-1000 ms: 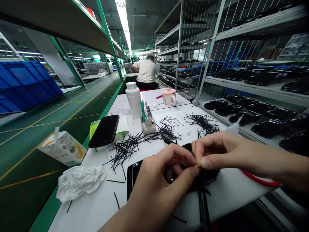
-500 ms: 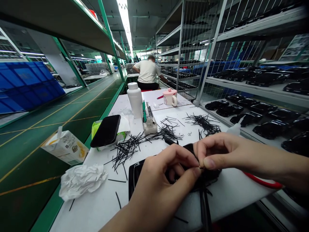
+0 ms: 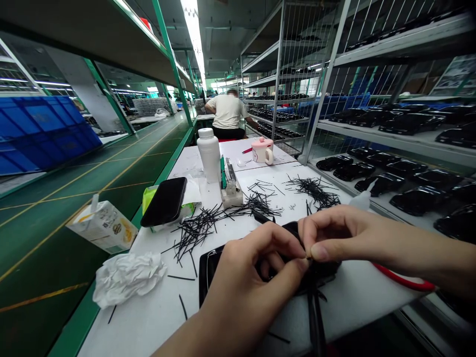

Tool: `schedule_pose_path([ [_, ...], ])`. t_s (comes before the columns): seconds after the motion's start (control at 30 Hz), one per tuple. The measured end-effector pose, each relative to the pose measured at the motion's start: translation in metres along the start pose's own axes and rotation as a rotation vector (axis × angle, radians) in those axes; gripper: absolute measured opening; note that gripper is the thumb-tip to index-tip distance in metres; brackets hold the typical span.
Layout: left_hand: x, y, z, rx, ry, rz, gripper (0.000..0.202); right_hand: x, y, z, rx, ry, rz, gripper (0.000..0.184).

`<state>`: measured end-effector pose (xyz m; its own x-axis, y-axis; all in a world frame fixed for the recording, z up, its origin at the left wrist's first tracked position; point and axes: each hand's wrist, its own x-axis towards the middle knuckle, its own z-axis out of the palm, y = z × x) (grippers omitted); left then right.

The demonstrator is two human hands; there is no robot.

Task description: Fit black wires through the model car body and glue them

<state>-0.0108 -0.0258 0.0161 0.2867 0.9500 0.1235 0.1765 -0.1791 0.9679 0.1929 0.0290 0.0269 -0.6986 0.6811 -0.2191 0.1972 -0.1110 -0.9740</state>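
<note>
My left hand [image 3: 253,282] and my right hand [image 3: 342,233] meet fingertip to fingertip above the table, each in a closed pinch. Between the tips is something tiny and dark, mostly hidden, which I cannot make out. Below them lies a glossy black toy car body [image 3: 206,275], largely covered by my left hand. A long black piece [image 3: 317,317] extends from under the fingers toward the front edge. Beyond the hands are several thin black strips in loose piles, one at the left [image 3: 201,225] and another at the right [image 3: 318,192].
A phone [image 3: 164,201], crumpled tissue [image 3: 128,277] and drink carton [image 3: 106,225] line the left side. Farther back stand a white bottle [image 3: 209,153] and a lidded mug [image 3: 261,151]. A red handle [image 3: 405,280] lies under my right forearm. Racks of black cars [image 3: 420,198] flank the right; a person [image 3: 227,113] sits ahead.
The view has shifted very slightly. Both hands stay pinched together at almost the same spot, with only a tiny movement at the fingertips.
</note>
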Motion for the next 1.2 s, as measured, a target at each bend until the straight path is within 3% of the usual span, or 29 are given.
schedule_pose_path([
  [0.7,0.0016,-0.0004,0.0006,-0.019,0.020,0.003,0.008,-0.0022,-0.0020,-0.0009,-0.024,0.015,0.017,0.025],
  [1.2,-0.0015,0.0009,-0.0006,-0.009,0.003,-0.037,0.007,-0.0058,-0.0015,0.0046,-0.050,0.047,-0.051,0.020],
])
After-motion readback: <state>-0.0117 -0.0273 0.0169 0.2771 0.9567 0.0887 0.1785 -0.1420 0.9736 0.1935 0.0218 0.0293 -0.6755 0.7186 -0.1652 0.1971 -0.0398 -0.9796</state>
